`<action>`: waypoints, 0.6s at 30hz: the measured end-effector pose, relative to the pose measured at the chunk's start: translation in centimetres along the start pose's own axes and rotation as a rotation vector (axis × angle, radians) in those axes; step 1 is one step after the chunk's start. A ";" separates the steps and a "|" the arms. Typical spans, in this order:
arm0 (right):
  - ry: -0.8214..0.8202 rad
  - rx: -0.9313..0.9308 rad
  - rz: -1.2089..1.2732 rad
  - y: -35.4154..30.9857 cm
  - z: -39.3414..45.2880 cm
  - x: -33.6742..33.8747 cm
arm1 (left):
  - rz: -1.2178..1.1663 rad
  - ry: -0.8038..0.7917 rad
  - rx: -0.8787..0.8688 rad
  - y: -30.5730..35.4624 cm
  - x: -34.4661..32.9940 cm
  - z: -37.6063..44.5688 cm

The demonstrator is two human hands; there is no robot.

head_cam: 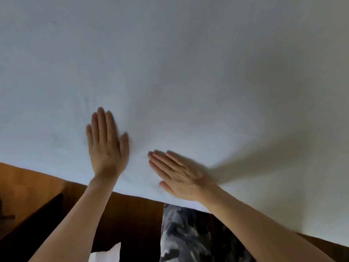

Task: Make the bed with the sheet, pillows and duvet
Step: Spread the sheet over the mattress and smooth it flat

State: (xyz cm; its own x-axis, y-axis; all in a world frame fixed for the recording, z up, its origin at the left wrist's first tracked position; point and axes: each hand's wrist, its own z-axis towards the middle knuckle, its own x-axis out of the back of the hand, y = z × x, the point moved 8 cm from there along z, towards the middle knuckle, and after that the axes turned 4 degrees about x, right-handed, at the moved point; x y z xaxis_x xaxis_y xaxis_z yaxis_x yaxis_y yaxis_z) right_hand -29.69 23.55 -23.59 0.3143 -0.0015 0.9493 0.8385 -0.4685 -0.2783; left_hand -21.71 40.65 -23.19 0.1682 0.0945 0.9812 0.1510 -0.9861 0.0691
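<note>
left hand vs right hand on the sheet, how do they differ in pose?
The left hand points straight up the sheet, away from the person; the right hand angles across, fingertips aimed toward the left hand. The left hand lies farther onto the sheet, while the right hand sits nearer the bed's near edge. The left hand looks fairly sharp; the right hand is blurred. Both are flat, fingers straight and together, palms down on the sheet, holding nothing.

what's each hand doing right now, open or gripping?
Left hand: open, fingers straight, flat on the white sheet.
Right hand: open, fingers straight, on the sheet near its edge; holding nothing.
</note>
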 end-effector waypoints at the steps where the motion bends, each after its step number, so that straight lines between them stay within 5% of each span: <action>1: -0.032 0.054 -0.016 -2.2 1.3 -0.8 | 0.005 0.005 0.055 -1.8 -0.2 -1.0; 6: -0.114 0.269 -0.017 -8.8 6.7 -0.5 | -0.022 0.024 0.373 -9.0 0.2 -4.8; 10: 0.194 0.092 0.081 -3.3 12.0 6.4 | -0.101 0.121 0.574 -13.9 3.0 -3.5; 15: 0.364 -0.392 0.029 8.7 17.7 10.3 | -0.040 0.386 0.395 -14.0 7.4 5.1; 18: 0.184 -0.375 -0.021 7.6 19.4 7.2 | -0.031 0.211 0.318 -13.2 4.6 7.5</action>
State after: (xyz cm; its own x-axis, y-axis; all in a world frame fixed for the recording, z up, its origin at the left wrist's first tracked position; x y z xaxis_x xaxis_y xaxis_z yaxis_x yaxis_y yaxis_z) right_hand -12.46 37.16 -21.72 0.1861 -0.1305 0.9738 0.6129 -0.7592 -0.2189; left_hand -15.67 55.18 -20.89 -0.0402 0.0603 0.9974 0.4530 -0.8886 0.0720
